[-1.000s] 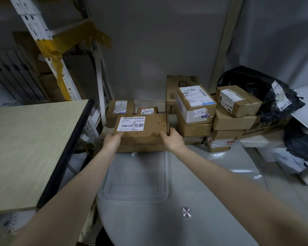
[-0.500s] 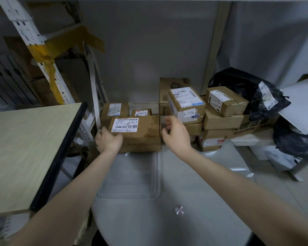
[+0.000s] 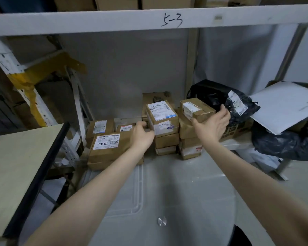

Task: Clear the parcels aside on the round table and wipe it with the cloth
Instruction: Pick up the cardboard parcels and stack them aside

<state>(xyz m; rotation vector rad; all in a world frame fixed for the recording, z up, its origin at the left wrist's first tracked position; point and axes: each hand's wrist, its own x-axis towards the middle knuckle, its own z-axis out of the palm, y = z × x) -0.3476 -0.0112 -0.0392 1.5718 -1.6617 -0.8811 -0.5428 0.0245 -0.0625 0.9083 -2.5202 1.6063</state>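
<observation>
Both hands have left the 12V4A box (image 3: pixel 112 150) and swung right, onto the stacks! The left hand (image 3: pixel 143 134) is now at the left side of the K-7156 box (image 3: pixel 163 118), fingers curled against that side, though whether it truly grips I cannot tell. The right hand (image 3: pixel 212 125) is spread wide, fingers cupping the right end of the small box (image 3: pixel 196 108) that tops the stack just right of the K-7156 box. Further right of it lies a black bag (image 3: pixel 238 103), with a white mailer (image 3: pixel 284 105) beyond. The 12V4A box sits left of the K-7156 box, on the far edge of the round table (image 3: pixel 185 183), whose near surface is bare and glossy. No cloth in sight.
</observation>
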